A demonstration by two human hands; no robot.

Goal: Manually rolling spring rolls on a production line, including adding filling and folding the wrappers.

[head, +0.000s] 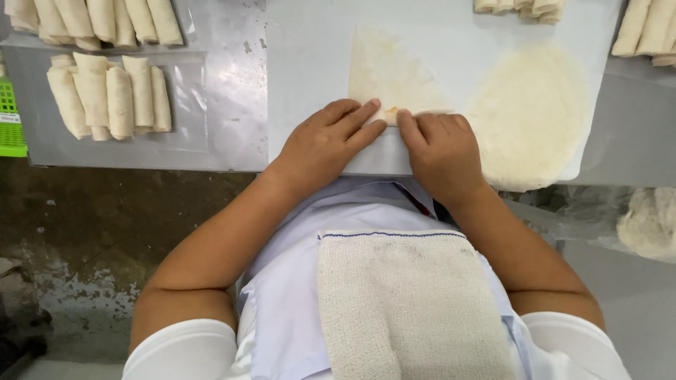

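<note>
I work at a white board (310,70) on a steel table (225,127). My left hand (327,141) and right hand (440,151) press flat on a wrapper (387,70), finished rolls (109,98) to the left.

I'm looking at a food-prep kitchen, steel worktable (232,134), rows of finished spring rolls (109,98), stack of round wrappers (528,112), white cutting board (310,70), stained concrete floor (91,232)
</note>
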